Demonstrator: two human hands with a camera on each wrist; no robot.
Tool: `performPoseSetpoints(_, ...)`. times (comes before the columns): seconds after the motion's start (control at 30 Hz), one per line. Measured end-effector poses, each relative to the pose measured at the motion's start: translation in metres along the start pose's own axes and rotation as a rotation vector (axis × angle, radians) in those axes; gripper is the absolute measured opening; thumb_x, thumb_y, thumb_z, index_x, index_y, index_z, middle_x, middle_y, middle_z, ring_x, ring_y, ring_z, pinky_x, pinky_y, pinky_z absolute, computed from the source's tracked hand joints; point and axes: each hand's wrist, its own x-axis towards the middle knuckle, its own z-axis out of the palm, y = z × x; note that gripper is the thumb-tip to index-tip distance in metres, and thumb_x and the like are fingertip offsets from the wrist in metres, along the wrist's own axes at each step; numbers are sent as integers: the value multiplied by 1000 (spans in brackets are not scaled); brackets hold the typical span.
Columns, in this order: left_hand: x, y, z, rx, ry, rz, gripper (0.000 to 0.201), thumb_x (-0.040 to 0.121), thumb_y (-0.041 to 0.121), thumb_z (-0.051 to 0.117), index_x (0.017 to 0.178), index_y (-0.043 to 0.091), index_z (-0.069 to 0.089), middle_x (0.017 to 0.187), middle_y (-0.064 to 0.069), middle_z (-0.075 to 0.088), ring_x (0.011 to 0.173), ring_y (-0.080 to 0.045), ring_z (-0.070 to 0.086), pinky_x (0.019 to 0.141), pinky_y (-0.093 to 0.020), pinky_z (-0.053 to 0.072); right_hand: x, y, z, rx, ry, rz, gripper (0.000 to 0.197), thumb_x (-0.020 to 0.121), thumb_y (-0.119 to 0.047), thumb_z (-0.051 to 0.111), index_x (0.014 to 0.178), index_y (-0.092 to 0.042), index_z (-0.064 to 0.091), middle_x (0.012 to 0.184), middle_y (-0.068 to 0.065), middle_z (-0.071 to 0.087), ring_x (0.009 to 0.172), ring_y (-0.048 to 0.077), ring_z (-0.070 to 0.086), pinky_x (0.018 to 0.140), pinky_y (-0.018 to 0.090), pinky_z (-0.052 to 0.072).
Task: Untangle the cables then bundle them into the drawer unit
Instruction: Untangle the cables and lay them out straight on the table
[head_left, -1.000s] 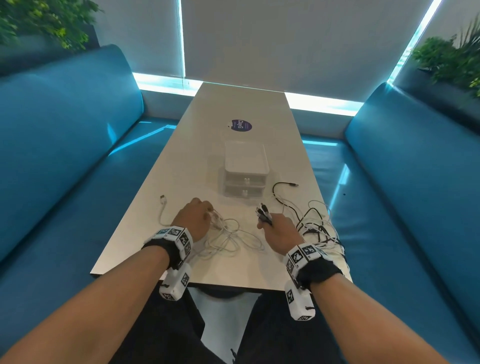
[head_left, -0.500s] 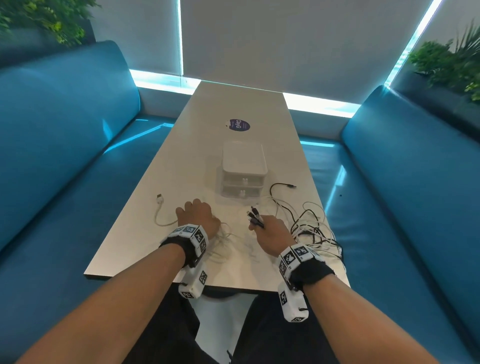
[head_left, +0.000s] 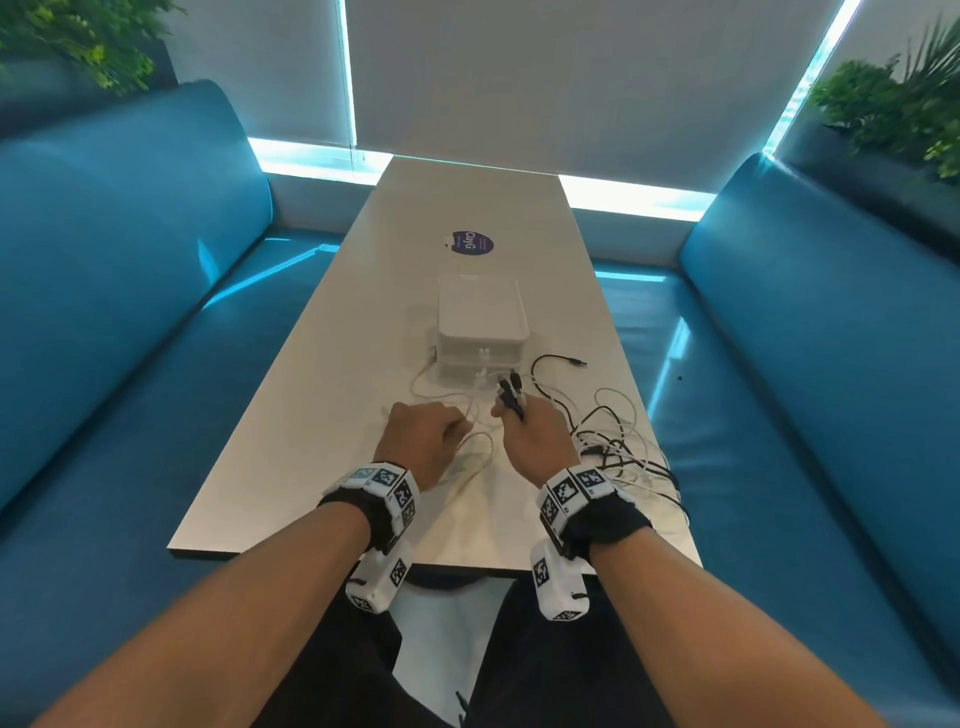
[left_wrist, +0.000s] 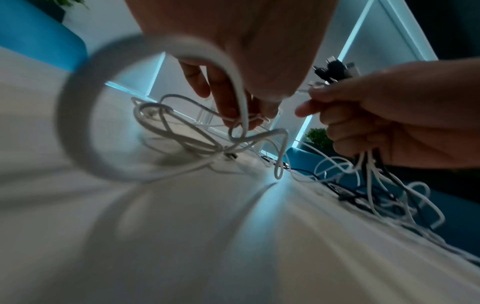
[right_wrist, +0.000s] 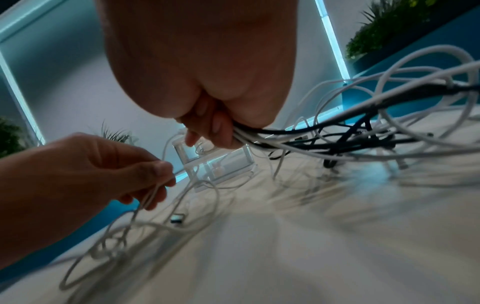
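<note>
My right hand grips a bunch of black and white cables, their plug ends sticking up above the fist. The rest of that tangle trails to the table's right edge; in the right wrist view the strands leave the fist. My left hand pinches a white cable whose loops lie under it. The small clear drawer unit stands just beyond both hands, both drawers pushed in.
A white table runs away from me between two blue benches. A round purple sticker lies beyond the drawer unit. One black cable end lies right of the unit. Plants stand at the back corners.
Both hands have moved forward toward the drawer unit and closer together. The white cable end that lay out to the left has been drawn in toward the unit.
</note>
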Motion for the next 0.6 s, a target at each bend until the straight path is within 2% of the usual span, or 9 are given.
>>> performPoseSetpoints(0.1,-5,7,6,9,-35,66,33,100,41,49,73,24,59,74,1,66,72,-25,62,80,-39,47,1,-2,1,21,18,38,27,98,-32,51,96,-13,70,96,8,70,95,28,62,74,28,38)
performPoseSetpoints(0.2,-8,13,9,-21,-40,128,29,99,39,51,85,21,69,78,-2,69,74,-28,64,70,-36,49,-2,-4,2,-16,-25,48,32,93,-44,55,86,-15,68,86,6,68,88,27,62,72,31,41)
performPoseSetpoints(0.27,-7,20,11,4,-48,164,27,101,35,48,96,20,71,85,-5,71,79,-30,65,73,-35,44,-4,-4,2,-11,-56,50,29,93,-41,57,87,-15,68,82,4,66,85,25,63,71,31,42)
performPoseSetpoints(0.33,-7,26,13,78,-75,171,28,104,32,42,106,19,66,92,-4,68,84,-29,64,81,-37,41,-5,-3,1,-16,-66,40,24,95,-32,56,91,-13,69,83,4,66,86,25,63,72,31,44)
performPoseSetpoints(0.37,-8,26,15,119,-102,162,27,105,31,39,107,20,63,94,-3,67,86,-28,64,85,-39,40,-4,-2,0,-26,-61,37,22,95,-28,55,92,-13,70,85,5,67,85,24,62,72,30,43)
performPoseSetpoints(0.47,-10,17,15,266,-234,124,18,103,23,39,91,24,52,93,-1,66,89,-27,63,88,-41,35,0,8,-3,-78,-45,22,20,96,-23,52,94,-16,71,91,9,70,87,27,62,70,28,39)
performPoseSetpoints(0.53,-9,10,11,312,-316,103,14,100,18,41,93,25,52,96,-1,67,92,-27,61,89,-41,33,0,15,-3,-152,-63,0,21,97,-23,50,97,-14,70,96,11,70,93,31,63,71,30,40)
performPoseSetpoints(0.6,-4,5,5,360,-351,107,16,98,15,42,104,23,55,102,-2,67,98,-27,61,90,-40,33,-1,21,-2,-156,-66,-4,21,98,-22,50,98,-14,69,97,11,70,94,30,63,71,29,40)
